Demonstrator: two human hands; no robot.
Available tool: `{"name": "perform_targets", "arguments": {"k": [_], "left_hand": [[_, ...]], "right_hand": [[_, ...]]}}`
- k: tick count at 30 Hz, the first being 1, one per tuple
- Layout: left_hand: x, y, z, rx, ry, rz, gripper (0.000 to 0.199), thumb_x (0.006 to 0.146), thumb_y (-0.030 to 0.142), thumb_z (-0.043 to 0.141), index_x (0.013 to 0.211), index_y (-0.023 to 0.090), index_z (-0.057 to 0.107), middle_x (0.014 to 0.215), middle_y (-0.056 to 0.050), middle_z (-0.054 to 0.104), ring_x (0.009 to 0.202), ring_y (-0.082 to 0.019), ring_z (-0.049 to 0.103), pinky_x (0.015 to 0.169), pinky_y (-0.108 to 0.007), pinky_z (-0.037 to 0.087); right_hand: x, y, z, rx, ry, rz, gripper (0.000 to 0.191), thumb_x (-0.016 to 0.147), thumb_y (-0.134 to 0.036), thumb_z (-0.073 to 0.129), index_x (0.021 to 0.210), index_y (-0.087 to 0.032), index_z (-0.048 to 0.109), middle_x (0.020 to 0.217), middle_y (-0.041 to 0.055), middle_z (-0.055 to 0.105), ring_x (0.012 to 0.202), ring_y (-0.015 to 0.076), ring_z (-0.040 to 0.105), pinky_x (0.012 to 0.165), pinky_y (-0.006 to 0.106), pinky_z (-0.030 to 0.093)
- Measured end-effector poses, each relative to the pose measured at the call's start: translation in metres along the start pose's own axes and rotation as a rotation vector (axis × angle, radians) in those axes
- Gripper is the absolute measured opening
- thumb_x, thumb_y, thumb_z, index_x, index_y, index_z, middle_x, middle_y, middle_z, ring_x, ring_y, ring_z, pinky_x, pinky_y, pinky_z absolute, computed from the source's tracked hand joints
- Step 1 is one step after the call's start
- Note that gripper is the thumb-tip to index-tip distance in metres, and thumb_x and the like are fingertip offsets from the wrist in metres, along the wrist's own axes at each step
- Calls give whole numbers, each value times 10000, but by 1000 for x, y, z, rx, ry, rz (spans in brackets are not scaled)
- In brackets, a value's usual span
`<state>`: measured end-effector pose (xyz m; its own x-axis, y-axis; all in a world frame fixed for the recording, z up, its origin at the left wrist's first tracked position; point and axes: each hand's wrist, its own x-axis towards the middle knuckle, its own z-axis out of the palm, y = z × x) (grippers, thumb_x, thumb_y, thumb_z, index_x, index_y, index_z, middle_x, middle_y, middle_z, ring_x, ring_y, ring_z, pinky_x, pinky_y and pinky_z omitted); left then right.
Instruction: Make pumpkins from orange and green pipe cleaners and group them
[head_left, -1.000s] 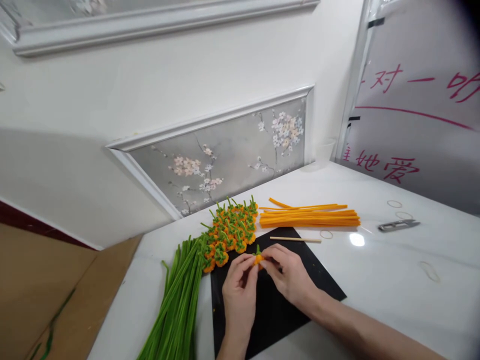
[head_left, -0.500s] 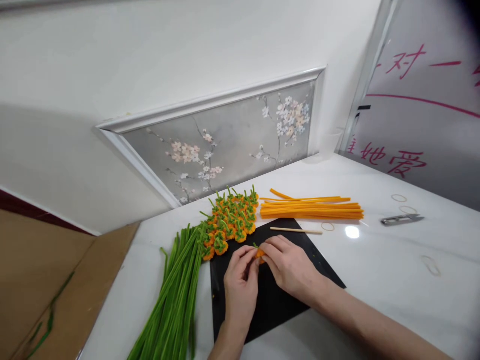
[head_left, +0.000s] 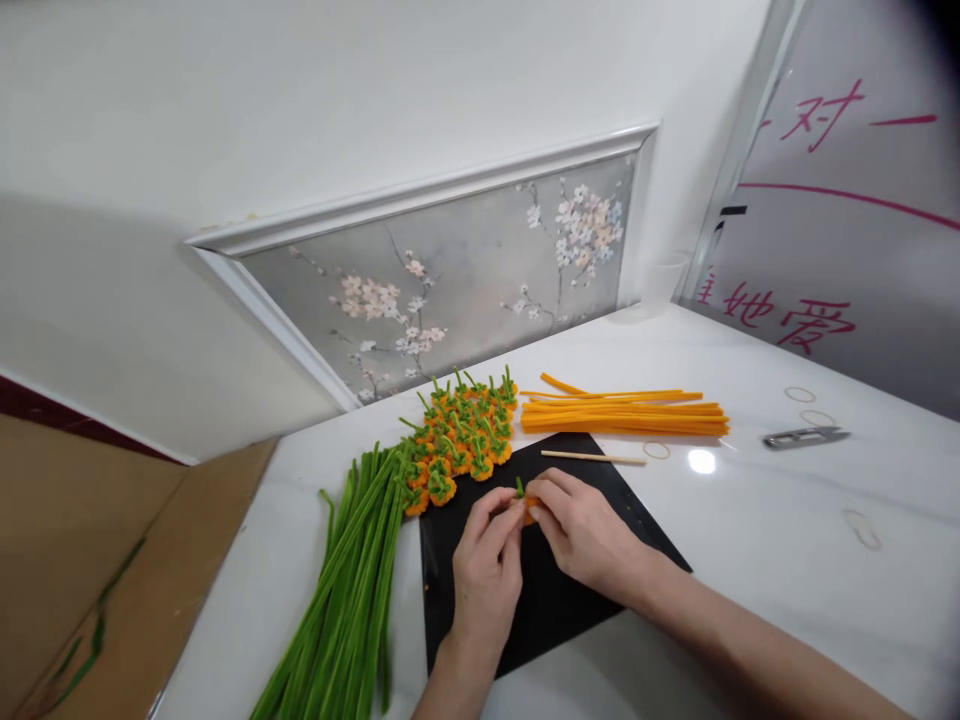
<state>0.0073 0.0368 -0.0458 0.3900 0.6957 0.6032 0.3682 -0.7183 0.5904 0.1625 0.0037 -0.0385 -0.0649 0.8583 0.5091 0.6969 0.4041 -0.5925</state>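
Where the fingertips of the two hands converge above the black mat [head_left: 559,620], a small orange-and-green piece [head_left: 531,508] is held between them. The left hand [head_left: 486,560] approaches from the near left, its thumb and forefinger drawn almost together at the side of the piece; the right hand [head_left: 585,525] closes from the right in a similar pinch, fingers curled over the top. Neither hand is the nearer, since both touch the piece, though the visible orange part lies against the right fingertips. A short green stub projects upward, away from the wearer, from the gap between the two pinches, and so marks the only axis that can be read; the rest of the body is hidden by the fingers, and its full outline cannot be told.

Beyond and to the left of the fingers stands a cluster of similar pieces [head_left: 480,445], with green stems [head_left: 349,590] fanned out nearer the wearer. Straight beyond the fingertips lies a thin stick [head_left: 592,458], crossing the mat's far edge; farther off, orange strips [head_left: 622,417]. Well to the right rest metal snips [head_left: 802,438].
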Motion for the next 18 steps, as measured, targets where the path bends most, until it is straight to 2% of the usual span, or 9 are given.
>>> {"name": "perform_targets", "arguments": {"k": [3, 7, 12, 18], "left_hand": [[0, 3, 1, -96, 17, -157, 244, 864, 145, 567, 1067, 229, 675, 1122, -69, 619, 1018, -179, 617, 849, -263, 535], [2, 9, 2, -267, 35, -332, 168, 845, 210, 614, 1007, 213, 662, 987, -45, 648, 908, -158, 635, 775, -233, 545], [3, 11, 3, -327, 17, -369, 113, 847, 209, 610, 931, 214, 687, 946, -28, 652, 876, -142, 628, 757, -210, 528], [3, 8, 4, -318, -6, -324, 101, 828, 180, 622, 853, 216, 713, 934, -28, 647, 847, -141, 630, 692, -194, 526]], "right_hand": [[2, -3, -5, 68, 19, 26, 169, 900, -96, 408, 936, -174, 553, 882, 83, 586, 799, 194, 576, 718, 315, 523], [3, -6, -9, 80, 29, 16, 171, 893, -87, 417, 941, -176, 555, 900, 86, 589, 818, 198, 576, 728, 319, 521], [2, -4, -8, 51, 1, -16, 187, 908, -103, 404, 979, -163, 566, 926, 102, 596, 857, 210, 572, 755, 332, 517], [2, -1, -10, 122, -25, 54, 157, 904, -106, 424, 893, -173, 566, 845, 68, 590, 765, 180, 570, 689, 295, 496]]}}
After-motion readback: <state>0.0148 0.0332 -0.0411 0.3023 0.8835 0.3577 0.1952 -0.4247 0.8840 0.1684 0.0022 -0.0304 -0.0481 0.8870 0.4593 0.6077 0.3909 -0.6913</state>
